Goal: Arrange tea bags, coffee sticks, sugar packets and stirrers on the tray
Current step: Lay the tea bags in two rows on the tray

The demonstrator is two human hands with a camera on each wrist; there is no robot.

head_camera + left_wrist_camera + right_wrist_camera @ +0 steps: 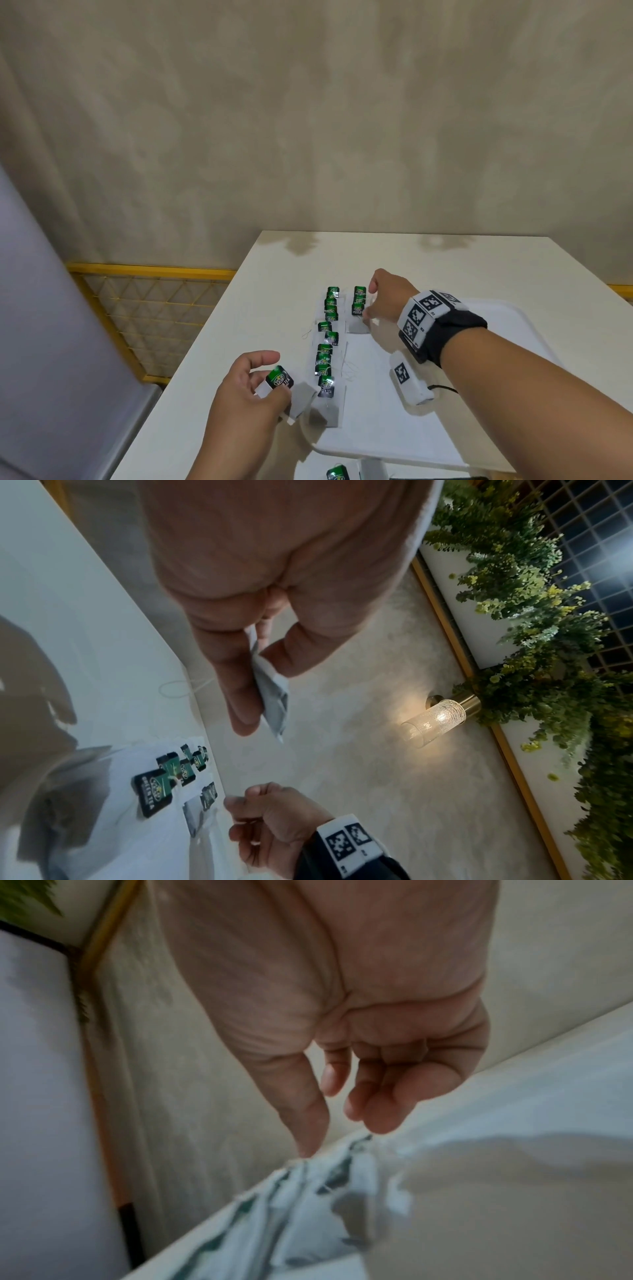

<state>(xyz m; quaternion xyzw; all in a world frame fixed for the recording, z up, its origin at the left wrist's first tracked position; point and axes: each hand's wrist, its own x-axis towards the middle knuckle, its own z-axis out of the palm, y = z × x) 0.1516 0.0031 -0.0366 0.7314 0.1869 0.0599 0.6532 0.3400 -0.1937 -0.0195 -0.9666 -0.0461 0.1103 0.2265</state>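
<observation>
So my left hand (251, 394) is pinching a green tea bag (280, 378) between thumb and fingers, green-and-black tag up top and the grey sachet (303, 399) hanging off to the side. It's held just off the near-left corner of the white tray (394, 442), right beside the closest bag in the row. From the left wrist view you can see the sachet (272, 696) squeezed between my thumb and forefinger.

On the tray there's a long column of tea bags (327, 342) running away from me along its left side, tags overlapping each other, strings trailing loose. A second, much shorter column (358, 301) sits next to it at the far end.

My right hand (385, 301) is over at that short column, fingers loosely curled down at the bags there. Honestly I can't tell if it's actually gripping one or just touching; the right wrist view is blurry and only shows the fingertips (308, 1139) down at the papers.

Tray's on a white table (445, 260).
</observation>
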